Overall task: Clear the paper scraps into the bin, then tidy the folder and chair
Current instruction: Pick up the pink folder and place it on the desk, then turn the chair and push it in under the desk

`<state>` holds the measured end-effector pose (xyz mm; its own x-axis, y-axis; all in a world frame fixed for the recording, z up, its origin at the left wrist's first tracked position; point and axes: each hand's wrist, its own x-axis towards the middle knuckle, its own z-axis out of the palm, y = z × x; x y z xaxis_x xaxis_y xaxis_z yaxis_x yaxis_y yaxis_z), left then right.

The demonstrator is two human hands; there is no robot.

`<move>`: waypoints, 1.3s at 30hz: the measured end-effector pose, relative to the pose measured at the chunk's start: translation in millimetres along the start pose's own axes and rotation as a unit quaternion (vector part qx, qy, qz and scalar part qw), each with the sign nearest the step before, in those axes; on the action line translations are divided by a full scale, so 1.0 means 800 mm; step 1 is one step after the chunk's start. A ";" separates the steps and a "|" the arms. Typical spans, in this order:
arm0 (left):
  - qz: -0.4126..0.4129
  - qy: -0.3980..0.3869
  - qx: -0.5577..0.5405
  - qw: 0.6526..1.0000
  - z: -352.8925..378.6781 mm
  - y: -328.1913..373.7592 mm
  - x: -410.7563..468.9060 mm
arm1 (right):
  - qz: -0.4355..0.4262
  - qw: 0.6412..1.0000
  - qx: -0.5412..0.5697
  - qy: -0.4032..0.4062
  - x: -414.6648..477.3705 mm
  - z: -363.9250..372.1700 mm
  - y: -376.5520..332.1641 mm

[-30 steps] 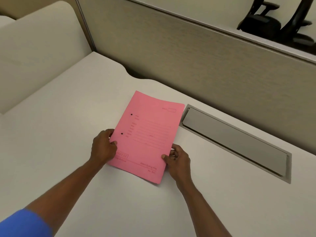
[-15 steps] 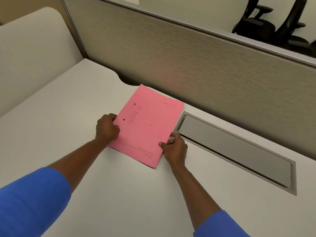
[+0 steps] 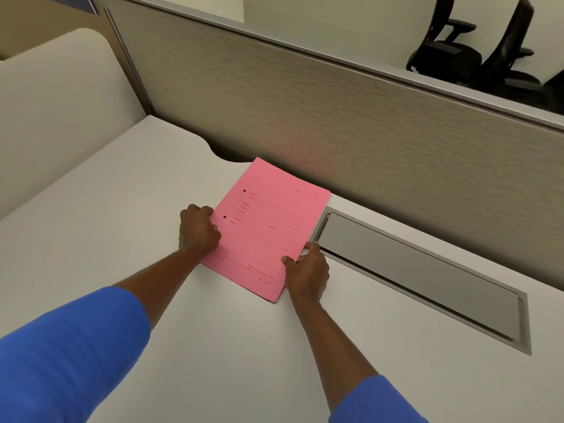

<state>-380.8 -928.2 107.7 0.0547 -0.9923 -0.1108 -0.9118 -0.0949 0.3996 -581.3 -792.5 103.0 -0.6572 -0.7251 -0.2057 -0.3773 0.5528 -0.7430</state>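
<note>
A pink folder (image 3: pixel 265 227) with two punched holes lies flat on the white desk (image 3: pixel 122 209), its far corner close to the partition. My left hand (image 3: pixel 197 230) grips its left edge with curled fingers. My right hand (image 3: pixel 306 271) pinches its near right edge, thumb on top. No paper scraps, bin or nearby chair are in view.
A grey cable-tray lid (image 3: pixel 412 270) is set into the desk just right of the folder. A beige partition (image 3: pixel 335 117) runs along the desk's far edge. Two black office chairs (image 3: pixel 476 53) stand beyond it. A cream panel (image 3: pixel 55 117) rises on the left.
Both hands have slid the folder away from me across the desk toward the partition, staying on its edges. The view has tilted, showing more of my blue sleeves.
</note>
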 end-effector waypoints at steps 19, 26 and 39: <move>0.053 0.073 -0.085 0.992 -0.054 -0.066 -0.167 | -0.085 0.988 -0.114 -0.063 -0.129 -0.060 0.079; 0.075 -0.074 -0.034 0.994 -0.095 -0.152 -0.315 | -0.095 0.978 -0.129 -0.134 -0.261 -0.087 0.129; 0.031 -0.190 -0.035 0.981 -0.122 -0.283 -0.565 | -0.132 0.945 -0.178 -0.242 -0.484 -0.129 0.200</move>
<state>-159.4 -466.2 156.4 -0.1683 -0.8965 -0.4098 -0.8773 -0.0533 0.4771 -454.4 -381.4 129.4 -0.1678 -0.9121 -0.3740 -0.7383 0.3676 -0.5655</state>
